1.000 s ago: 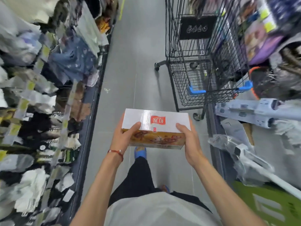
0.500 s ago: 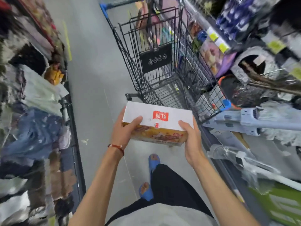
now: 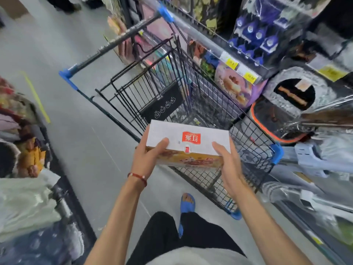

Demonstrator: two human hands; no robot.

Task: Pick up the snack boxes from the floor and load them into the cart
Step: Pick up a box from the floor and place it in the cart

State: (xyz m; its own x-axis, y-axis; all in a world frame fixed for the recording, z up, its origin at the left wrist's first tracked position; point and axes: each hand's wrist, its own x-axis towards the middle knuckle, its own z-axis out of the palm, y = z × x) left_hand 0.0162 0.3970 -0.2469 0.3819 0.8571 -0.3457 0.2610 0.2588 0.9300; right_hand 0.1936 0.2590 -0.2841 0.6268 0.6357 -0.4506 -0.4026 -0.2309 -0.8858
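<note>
Floor [image 3: 72, 134]: grey, smooth, with a yellow line at the left side of the aisle.
Shelves [image 3: 286, 60]: at the right, full of packed goods and yellow price labels; details blurred.
Cart [image 3: 193, 96]: black wire, blue corner caps, grey handle bar at the far end; standing on the floor just beside the right shelves; basket bottom visible through the wires, seems bare where visible.
Black sign [image 3: 162, 106]: hanging inside the cart on the folding panel, with small white icons.
Snack box [image 3: 188, 138]: white top with a red logo, orange printed side turned toward the camera; held level in the air, over the near left corner of the cart, above the rim, not inside the basket.
Left hand [image 3: 148, 159]: clamped on the left end of the snack box, thumb on the white top, fingers hidden under it.
Right hand [image 3: 228, 165]: clamped on the right end of the snack box, thumb on top, the other fingers hidden below.
Blue slipper [image 3: 188, 202]: on the foot, on the floor below the box, near the wire front of the cart.
Red bracelet [image 3: 137, 177]: around the left wrist.
</note>
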